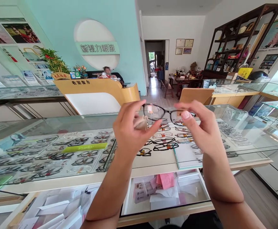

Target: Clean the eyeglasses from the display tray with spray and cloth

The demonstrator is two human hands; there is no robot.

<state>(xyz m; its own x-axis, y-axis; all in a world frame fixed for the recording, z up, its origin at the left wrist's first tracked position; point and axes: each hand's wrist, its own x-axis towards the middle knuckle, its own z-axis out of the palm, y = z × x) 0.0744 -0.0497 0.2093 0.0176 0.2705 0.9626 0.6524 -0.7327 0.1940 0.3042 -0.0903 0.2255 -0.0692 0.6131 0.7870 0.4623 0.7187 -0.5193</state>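
A pair of dark-framed eyeglasses is held up above the glass counter, lenses facing me. My left hand grips its left side, fingertips at the top corner and the thumb below the lens. A bunched beige cloth is tucked in that palm. At the other end, my right hand pinches the frame, its thumb over the right lens and partly hiding it. Beneath the hands, rows of eyeglasses lie under the glass top of the display case.
Open drawers with papers sit below the counter, including a pink slip. More eyeglasses and a green strip lie in the left case. Beyond stand a reception desk with a person behind it, a wooden table and a dark shelf.
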